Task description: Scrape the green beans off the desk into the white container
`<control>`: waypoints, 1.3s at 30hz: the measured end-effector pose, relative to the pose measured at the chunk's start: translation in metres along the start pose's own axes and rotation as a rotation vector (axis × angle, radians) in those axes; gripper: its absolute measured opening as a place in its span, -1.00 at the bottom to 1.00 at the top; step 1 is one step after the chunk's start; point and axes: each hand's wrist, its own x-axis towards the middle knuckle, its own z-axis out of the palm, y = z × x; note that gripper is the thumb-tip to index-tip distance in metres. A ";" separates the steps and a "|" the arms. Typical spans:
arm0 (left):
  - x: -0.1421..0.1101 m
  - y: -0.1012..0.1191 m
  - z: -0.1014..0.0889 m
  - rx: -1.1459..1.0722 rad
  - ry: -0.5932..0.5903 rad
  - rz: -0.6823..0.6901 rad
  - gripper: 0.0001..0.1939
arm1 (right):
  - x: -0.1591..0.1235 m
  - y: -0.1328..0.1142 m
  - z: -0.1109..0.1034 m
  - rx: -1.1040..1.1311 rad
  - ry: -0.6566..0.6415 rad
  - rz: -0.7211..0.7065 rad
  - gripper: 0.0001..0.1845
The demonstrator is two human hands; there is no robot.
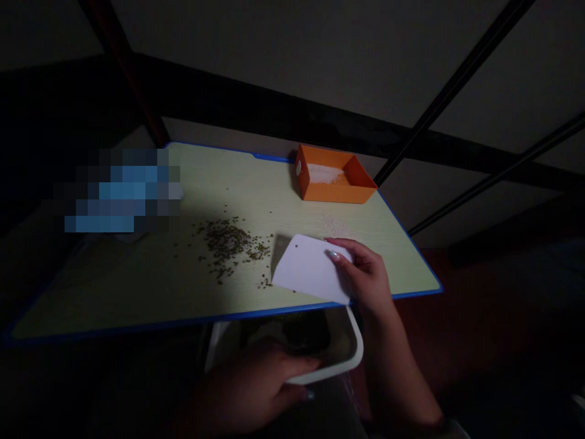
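The thin, flat white scraper card (306, 268), with a small hole near one far corner, is on the near right part of the surface (214, 177). It looks light, fairly stiff and smooth, probably plastic, so its right end seems the best hold; the right hand (368, 271) pinches it there, thumb on top. The left hand (269, 378) grips the near rim of a white, round-cornered tub (359, 347), likely light and rigid, just below the surface's near edge. Small, dry-looking dark green grains (226, 241) lie scattered left of the card and would probably roll easily. The surface is pale green with blue edging; at its far right stands an open orange box (340, 194) holding whitish grains (322, 174). The room is dim, with a pale panelled wall (274, 49) behind and a dark reddish floor (425, 317) at right.
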 end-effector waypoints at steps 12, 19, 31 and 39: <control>0.001 0.005 -0.005 0.006 0.000 0.036 -0.39 | -0.004 0.006 -0.003 0.010 0.046 -0.021 -0.82; 0.002 0.004 -0.005 0.012 -0.007 0.059 -0.37 | -0.003 -0.003 0.002 -0.038 0.007 -0.015 -0.80; 0.001 0.009 -0.009 -0.007 0.011 0.068 -0.36 | -0.004 0.001 0.001 -0.034 0.008 -0.012 -0.81; 0.001 0.010 -0.007 0.018 0.014 0.028 -0.36 | -0.005 -0.001 0.002 -0.084 -0.010 -0.021 -0.82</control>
